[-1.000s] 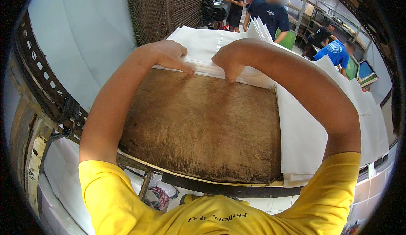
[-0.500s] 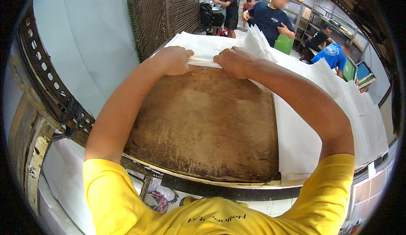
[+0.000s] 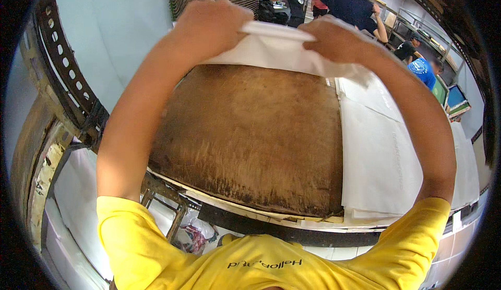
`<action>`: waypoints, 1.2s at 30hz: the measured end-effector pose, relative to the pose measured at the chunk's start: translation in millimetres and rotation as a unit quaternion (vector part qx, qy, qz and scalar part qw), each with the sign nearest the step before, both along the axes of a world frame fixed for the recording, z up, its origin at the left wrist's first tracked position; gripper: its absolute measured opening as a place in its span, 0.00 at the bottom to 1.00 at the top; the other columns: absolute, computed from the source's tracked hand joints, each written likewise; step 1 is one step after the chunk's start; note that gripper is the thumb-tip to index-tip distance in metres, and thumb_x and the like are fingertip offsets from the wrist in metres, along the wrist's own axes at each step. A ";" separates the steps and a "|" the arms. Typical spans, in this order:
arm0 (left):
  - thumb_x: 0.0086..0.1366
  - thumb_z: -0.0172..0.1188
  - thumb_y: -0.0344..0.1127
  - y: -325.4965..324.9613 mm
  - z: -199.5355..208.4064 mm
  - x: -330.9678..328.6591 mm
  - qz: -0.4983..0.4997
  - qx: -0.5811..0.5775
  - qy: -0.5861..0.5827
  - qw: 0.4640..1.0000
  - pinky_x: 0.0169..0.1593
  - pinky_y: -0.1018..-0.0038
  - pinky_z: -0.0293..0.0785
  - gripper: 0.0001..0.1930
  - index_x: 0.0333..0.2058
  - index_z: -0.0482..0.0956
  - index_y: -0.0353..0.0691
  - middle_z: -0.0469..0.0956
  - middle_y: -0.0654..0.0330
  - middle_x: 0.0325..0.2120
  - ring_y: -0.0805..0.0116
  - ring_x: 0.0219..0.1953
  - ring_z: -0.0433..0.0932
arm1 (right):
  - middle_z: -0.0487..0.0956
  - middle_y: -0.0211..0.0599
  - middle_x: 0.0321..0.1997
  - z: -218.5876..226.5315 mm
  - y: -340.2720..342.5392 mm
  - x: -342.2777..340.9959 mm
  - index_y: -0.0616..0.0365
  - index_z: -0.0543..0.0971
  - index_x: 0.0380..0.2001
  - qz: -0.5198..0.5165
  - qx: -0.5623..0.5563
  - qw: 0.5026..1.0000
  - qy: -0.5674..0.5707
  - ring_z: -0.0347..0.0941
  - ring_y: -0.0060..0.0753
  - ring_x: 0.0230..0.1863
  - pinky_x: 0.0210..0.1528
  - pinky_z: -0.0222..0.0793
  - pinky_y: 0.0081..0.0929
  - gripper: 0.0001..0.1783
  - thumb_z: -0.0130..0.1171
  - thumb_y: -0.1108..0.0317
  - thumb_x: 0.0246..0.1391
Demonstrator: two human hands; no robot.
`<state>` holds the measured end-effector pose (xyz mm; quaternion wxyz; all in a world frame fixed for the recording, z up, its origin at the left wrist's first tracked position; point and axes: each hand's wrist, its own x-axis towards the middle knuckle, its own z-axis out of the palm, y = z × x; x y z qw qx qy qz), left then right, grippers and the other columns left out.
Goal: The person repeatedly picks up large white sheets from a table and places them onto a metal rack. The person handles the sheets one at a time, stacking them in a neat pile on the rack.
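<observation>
At the far edge of a stained brown wooden board [image 3: 245,138], my left hand [image 3: 215,28] is closed on the near edge of a thin white sheet [image 3: 274,47]. My right hand [image 3: 336,39] grips the same edge farther right. Between the hands the edge is lifted and rolled over, and the sheet hangs down toward the board. Whether it is paper or cloth, I cannot tell. Both arms reach out over the bare wood. On the right, more white sheets [image 3: 378,170] lie flat in layers beside the board, partly under my right forearm.
A perforated metal upright [image 3: 62,63] stands close on the left by a pale wall. Behind the table is a wire rack [image 3: 235,3]. Several people work in the background, one in a dark shirt [image 3: 344,5] just beyond the table. Framed screens [image 3: 456,99] lean at the far right.
Both hands have risen, lifting the white sheet's edge off the far end of the board. The upright folds of sheet at the back have gone down. The person beyond has raised both arms.
</observation>
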<state>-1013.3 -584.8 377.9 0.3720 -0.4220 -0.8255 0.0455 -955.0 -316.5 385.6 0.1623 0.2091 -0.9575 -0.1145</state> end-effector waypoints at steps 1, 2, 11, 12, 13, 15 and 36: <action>0.59 0.61 0.43 -4.2 5.8 8.4 0.007 0.020 -0.003 1.000 0.44 0.54 0.76 0.14 0.43 0.77 0.46 0.81 0.47 0.31 0.47 0.40 0.81 | 0.78 0.51 0.50 6.1 6.6 1.9 0.60 0.77 0.50 0.007 0.014 1.000 0.026 0.75 0.49 0.52 0.57 0.67 0.40 0.18 0.57 0.63 0.59; 0.59 0.62 0.44 -16.9 12.2 16.0 0.010 0.051 -0.006 0.999 0.44 0.56 0.76 0.17 0.45 0.77 0.47 0.81 0.47 0.33 0.48 0.41 0.81 | 0.79 0.50 0.48 18.5 -0.5 7.8 0.58 0.77 0.50 0.004 0.003 1.000 0.026 0.75 0.50 0.51 0.58 0.67 0.41 0.18 0.58 0.63 0.58; 0.53 0.73 0.49 -83.5 -31.4 21.7 -0.239 0.529 -0.377 0.722 0.54 0.67 0.73 0.41 0.57 0.67 0.28 0.77 0.47 0.47 0.58 0.48 0.78 | 0.83 0.45 0.46 116.5 -51.6 55.1 0.59 0.78 0.51 -0.100 -0.101 0.989 -0.036 0.79 0.36 0.46 0.51 0.73 0.33 0.23 0.61 0.55 0.58; 0.54 0.72 0.48 -79.5 -35.3 29.6 -0.225 0.516 -0.421 0.712 0.58 0.64 0.71 0.42 0.60 0.64 0.28 0.75 0.47 0.51 0.56 0.54 0.75 | 0.83 0.44 0.46 124.0 -65.7 70.7 0.60 0.78 0.51 -0.129 -0.109 0.985 -0.024 0.79 0.36 0.46 0.51 0.73 0.33 0.23 0.61 0.56 0.58; 0.53 0.72 0.48 -79.7 -39.1 32.5 -0.227 0.509 -0.450 0.698 0.58 0.64 0.71 0.42 0.60 0.64 0.28 0.75 0.47 0.52 0.56 0.54 0.75 | 0.83 0.44 0.45 128.3 -73.3 80.4 0.61 0.78 0.50 -0.159 -0.117 0.980 -0.011 0.79 0.36 0.46 0.50 0.73 0.33 0.23 0.61 0.56 0.58; 0.52 0.73 0.48 -91.6 -46.7 36.7 -0.202 0.501 -0.498 0.678 0.58 0.64 0.71 0.43 0.60 0.64 0.28 0.74 0.47 0.52 0.56 0.55 0.74 | 0.83 0.45 0.47 130.7 -73.1 69.6 0.62 0.77 0.51 -0.119 -0.101 0.988 -0.012 0.79 0.37 0.47 0.52 0.73 0.33 0.25 0.61 0.55 0.58; 0.58 0.68 0.42 -95.9 -79.3 27.2 -0.165 0.521 -0.552 0.630 0.56 0.67 0.71 0.35 0.58 0.66 0.29 0.76 0.50 0.49 0.59 0.50 0.76 | 0.78 0.48 0.54 130.5 -69.0 69.9 0.60 0.72 0.58 -0.133 -0.084 0.977 -0.147 0.74 0.38 0.57 0.60 0.68 0.38 0.34 0.66 0.52 0.53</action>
